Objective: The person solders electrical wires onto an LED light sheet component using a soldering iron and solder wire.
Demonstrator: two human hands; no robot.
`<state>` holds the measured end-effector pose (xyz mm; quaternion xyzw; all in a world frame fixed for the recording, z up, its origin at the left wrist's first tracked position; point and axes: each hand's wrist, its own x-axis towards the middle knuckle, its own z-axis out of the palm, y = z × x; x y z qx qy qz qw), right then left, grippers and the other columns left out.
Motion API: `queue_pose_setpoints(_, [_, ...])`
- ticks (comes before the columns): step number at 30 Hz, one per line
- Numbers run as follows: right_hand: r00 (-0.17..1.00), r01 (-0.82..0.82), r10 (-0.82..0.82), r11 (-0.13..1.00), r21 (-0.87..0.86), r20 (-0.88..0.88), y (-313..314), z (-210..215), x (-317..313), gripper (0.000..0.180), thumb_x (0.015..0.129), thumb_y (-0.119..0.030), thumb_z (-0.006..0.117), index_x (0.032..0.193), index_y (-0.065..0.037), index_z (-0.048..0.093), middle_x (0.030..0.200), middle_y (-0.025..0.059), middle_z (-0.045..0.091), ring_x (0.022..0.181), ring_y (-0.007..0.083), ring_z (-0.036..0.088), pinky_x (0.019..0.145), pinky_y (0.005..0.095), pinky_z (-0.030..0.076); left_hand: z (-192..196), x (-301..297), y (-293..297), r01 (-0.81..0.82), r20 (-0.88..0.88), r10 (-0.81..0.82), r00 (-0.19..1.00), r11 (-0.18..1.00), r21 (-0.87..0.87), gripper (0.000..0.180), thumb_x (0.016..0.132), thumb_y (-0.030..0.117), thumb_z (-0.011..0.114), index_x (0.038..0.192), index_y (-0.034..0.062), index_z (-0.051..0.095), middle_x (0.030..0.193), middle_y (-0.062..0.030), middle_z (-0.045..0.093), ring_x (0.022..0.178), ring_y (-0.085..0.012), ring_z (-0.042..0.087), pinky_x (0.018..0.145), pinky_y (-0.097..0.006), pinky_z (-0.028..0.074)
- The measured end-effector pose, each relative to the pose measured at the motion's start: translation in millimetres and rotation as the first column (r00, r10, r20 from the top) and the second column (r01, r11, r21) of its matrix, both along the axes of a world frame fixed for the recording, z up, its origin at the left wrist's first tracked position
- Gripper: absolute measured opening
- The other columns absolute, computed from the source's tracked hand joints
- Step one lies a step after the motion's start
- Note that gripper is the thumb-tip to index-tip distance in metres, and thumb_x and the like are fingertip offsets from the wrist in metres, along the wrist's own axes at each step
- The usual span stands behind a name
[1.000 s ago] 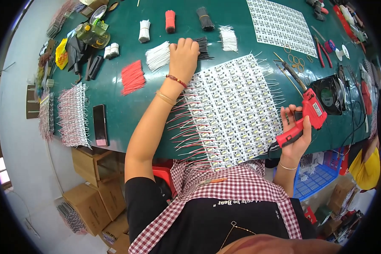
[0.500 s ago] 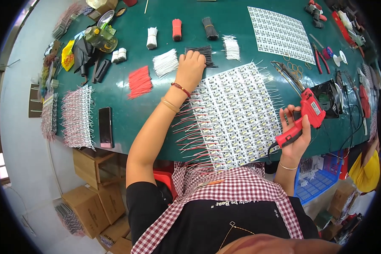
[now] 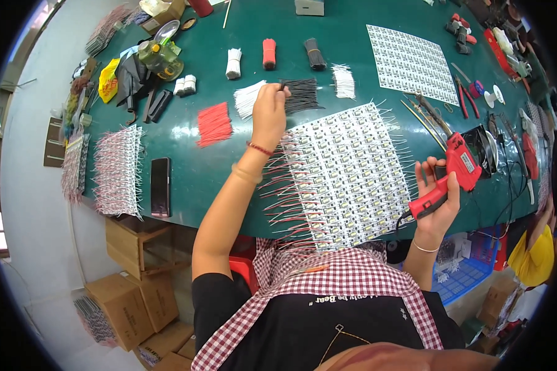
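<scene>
My left hand (image 3: 270, 112) is raised at the left end of a loose pile of black wires (image 3: 302, 94). Its fingertips are pinched together, with something dark and too small to make out between them. Below it a large white panel of circuit boards (image 3: 346, 173) lies on the table, with white and red wires sticking out along both sides. In my right hand (image 3: 436, 204) is a red soldering gun (image 3: 459, 164), gripped by its handle. The gun points up and away, its metal tip beyond the panel's right edge. Its cord hangs by the panel's lower right corner.
Loose red wires (image 3: 214, 125) and white wires (image 3: 249, 99) lie left of the black ones. Tied wire bundles (image 3: 269, 54) stand behind. A bare board panel (image 3: 413, 65) and pliers (image 3: 467, 98) are at far right. A phone (image 3: 161, 187) and a wired panel (image 3: 117, 172) lie left.
My left hand has drawn back leftward off the black wires, its fingers now pinched. The view has shifted slightly. My right hand still holds the soldering gun in much the same place.
</scene>
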<state>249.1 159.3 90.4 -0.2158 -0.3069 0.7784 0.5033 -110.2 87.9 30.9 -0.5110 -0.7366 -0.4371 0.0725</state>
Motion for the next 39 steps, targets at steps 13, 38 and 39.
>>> queue_pose_setpoints(13, [0.990,-0.140,0.140,0.990,0.002,-0.001,-11,32,-33,0.034,0.099,-0.028,0.052,0.116,0.001,0.055,0.109,0.0174,0.063,0.105,0.0261,0.060,0.104,0.0471,0.042,-16,15,-59,0.020,0.596,-0.120,0.794,0.985,0.171,0.021,0.103,0.012,0.041,0.110,-0.0004,0.056,0.085,-0.0023,0.056,0.080,-0.0102,0.053,0.081,-0.026,0.045])
queue_pose_setpoints(38, [0.766,-0.383,0.372,0.919,-0.092,0.524,-36,34,-86,0.041,0.082,-0.009,0.074,0.119,-0.001,0.058,0.089,0.0040,0.064,0.071,0.0099,0.061,0.065,0.0238,0.050,78,139,-74,0.527,0.616,-0.319,0.720,0.830,-0.186,0.008,0.095,0.006,0.049,0.096,-0.0013,0.045,0.064,-0.0237,0.057,0.062,-0.0456,0.059,0.054,-0.050,0.043])
queue_pose_setpoints(39, [0.765,-0.381,0.371,0.920,-0.094,0.526,-38,35,-86,0.041,0.082,-0.009,0.074,0.119,-0.001,0.058,0.089,0.0040,0.064,0.071,0.0099,0.061,0.065,0.0238,0.050,74,140,-75,0.528,0.619,-0.319,0.717,0.829,-0.185,0.008,0.095,0.006,0.049,0.096,-0.0013,0.045,0.064,-0.0237,0.057,0.062,-0.0456,0.059,0.054,-0.050,0.043])
